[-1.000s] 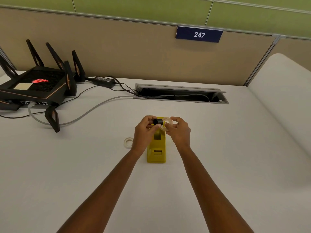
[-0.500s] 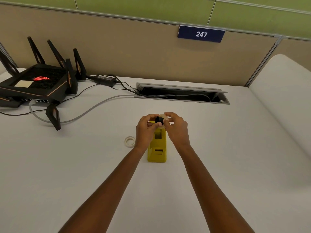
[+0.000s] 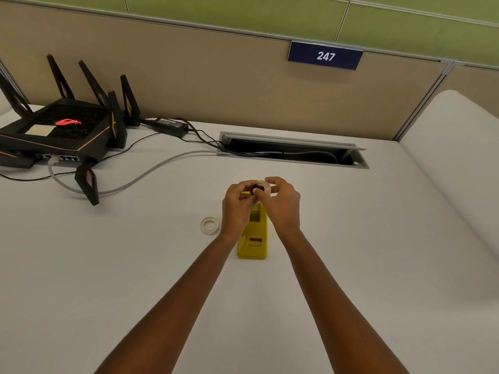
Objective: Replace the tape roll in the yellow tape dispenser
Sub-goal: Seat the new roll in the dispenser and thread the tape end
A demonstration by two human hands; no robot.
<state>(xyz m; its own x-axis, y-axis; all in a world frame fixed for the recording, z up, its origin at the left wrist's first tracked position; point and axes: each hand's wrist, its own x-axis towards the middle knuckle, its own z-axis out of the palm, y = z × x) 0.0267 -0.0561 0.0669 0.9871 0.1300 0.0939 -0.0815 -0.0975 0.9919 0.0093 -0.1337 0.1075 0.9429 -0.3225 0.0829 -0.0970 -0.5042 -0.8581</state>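
Note:
The yellow tape dispenser (image 3: 253,238) stands on the white desk (image 3: 135,265), its far end hidden behind my hands. Above that far end my left hand (image 3: 237,209) pinches a small black spool core (image 3: 255,189). My right hand (image 3: 283,203) holds a clear tape roll (image 3: 266,184) pressed against the core; how far the core sits inside the roll is hidden by my fingers. A second, whitish tape ring (image 3: 210,225) lies flat on the desk just left of my left wrist.
A black router (image 3: 62,130) with upright antennas sits at the far left, with a power brick (image 3: 170,125) and cables (image 3: 151,171) running into an open cable slot (image 3: 294,152) behind my hands. A beige partition with a "247" sign (image 3: 325,55) closes the back.
My hands have closed together: the black core and the clear roll, a little apart a second ago, now meet. The dispenser and the ring on the desk have stayed put.

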